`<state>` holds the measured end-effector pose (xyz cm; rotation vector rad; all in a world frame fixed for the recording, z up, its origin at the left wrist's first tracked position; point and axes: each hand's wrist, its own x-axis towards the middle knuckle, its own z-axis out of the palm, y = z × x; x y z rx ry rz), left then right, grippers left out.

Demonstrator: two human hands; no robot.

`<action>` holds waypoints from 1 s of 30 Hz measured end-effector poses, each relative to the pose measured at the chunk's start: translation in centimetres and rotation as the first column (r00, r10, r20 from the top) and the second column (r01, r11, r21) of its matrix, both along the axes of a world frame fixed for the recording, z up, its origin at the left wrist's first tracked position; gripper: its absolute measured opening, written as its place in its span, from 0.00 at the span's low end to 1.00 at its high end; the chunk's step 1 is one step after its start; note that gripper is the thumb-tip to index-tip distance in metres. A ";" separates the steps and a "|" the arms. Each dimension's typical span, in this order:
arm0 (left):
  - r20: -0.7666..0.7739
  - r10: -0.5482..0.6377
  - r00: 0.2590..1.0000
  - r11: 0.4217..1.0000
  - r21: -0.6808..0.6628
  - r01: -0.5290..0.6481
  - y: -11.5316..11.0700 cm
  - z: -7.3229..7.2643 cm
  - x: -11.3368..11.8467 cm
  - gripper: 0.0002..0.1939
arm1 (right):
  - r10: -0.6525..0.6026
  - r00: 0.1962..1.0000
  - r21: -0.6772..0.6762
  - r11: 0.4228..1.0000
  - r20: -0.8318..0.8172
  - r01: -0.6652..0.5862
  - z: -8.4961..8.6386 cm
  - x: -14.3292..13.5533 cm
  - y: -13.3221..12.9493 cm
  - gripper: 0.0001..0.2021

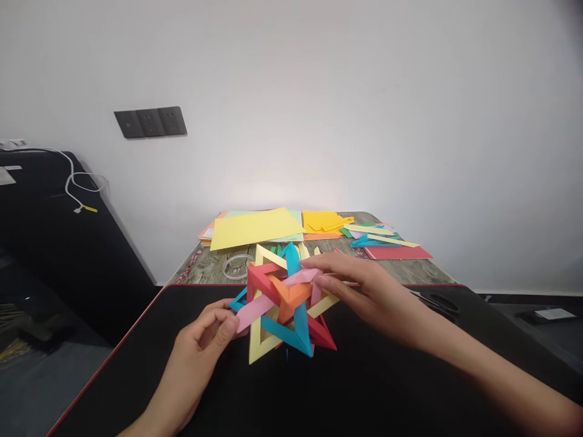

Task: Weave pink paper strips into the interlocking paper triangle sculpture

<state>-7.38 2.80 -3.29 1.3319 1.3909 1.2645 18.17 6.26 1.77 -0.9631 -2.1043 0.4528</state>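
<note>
Between my hands is a star-shaped origami model point(288, 297) of interlocked folded paper strips in cream, blue, red, pink and orange. My left hand point(204, 340) pinches the end of a pink strip point(255, 311) at the model's left side, thumb on top. On the right, my right hand point(359, 285) is closed on the upper right of the model, its fingertips at the pink and blue strips. The model is over the black mat point(364, 388); whether it rests there I cannot tell. Its far side is hidden.
Yellow sheets point(255, 227) and orange-yellow paper point(323, 221) lie at the table's back. To their right are paper strips on a red sheet point(401, 252). A roll of clear tape point(237, 267) lies behind the model. Scissors point(439, 301) lie on the right, partly hidden by my arm.
</note>
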 end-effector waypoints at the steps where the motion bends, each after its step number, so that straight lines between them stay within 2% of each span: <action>1: 0.083 -0.019 0.996 1.000 -0.009 0.020 0.2 0.1 0.0 0.18 | -0.020 1.000 0.003 1.000 -0.024 0.020 -0.1 0.0 0.3 0.13; 4: 0.278 -0.135 0.951 0.991 0.049 0.126 0.5 0.5 0.0 0.19 | -0.110 0.987 -0.010 0.994 -0.119 0.109 0.3 -0.3 1.2 0.13; 6: 0.347 -0.189 0.919 0.981 0.113 0.159 0.7 0.9 -0.1 0.20 | -0.162 0.974 -0.027 0.987 -0.158 0.160 1.4 -0.4 1.6 0.12; 8: 0.389 -0.190 0.901 0.980 0.134 0.149 0.7 1.3 0.0 0.22 | -0.192 0.968 -0.074 0.980 -0.159 0.182 2.6 -0.4 2.0 0.11; 11: 0.411 -0.159 0.897 0.987 0.066 0.145 0.7 1.6 0.2 0.23 | -0.210 0.967 -0.227 0.958 -0.145 0.174 3.9 -0.4 2.6 0.13; 15: 0.399 -0.144 0.906 0.985 -0.033 0.172 0.8 1.8 0.5 0.22 | -0.220 0.954 -0.417 0.901 -0.203 0.119 3.3 -1.0 3.9 0.16; 19: 0.378 -0.155 0.913 0.984 -0.025 0.177 1.1 1.2 0.5 0.23 | -0.186 0.934 -0.419 0.907 -0.304 0.045 2.1 -1.8 5.0 0.15; 22: 0.245 -0.095 0.965 0.995 0.010 0.095 1.7 0.5 -0.3 0.25 | -0.134 0.941 -0.391 0.920 -0.312 0.002 1.8 -2.3 5.0 0.15; 25: -0.072 -0.010 0.997 0.995 0.097 0.017 2.0 0.2 -1.8 0.26 | -0.129 0.961 -0.338 0.940 -0.244 0.040 1.7 -2.6 4.9 0.11; 26: -0.198 0.039 0.979 0.993 0.118 -0.015 2.0 0.4 -2.3 0.23 | -0.138 0.966 -0.301 0.951 -0.219 0.068 1.6 -2.7 4.8 0.10; 28: -0.388 0.052 0.920 0.991 0.132 0.000 1.5 0.9 -3.0 0.21 | -0.155 0.971 -0.217 0.970 -0.184 0.113 1.4 -2.9 4.8 0.10; 30: -0.434 -0.024 0.900 0.992 0.101 0.075 0.7 1.5 -3.0 0.24 | -0.174 0.968 -0.163 0.976 -0.180 0.145 1.1 -3.1 4.7 0.11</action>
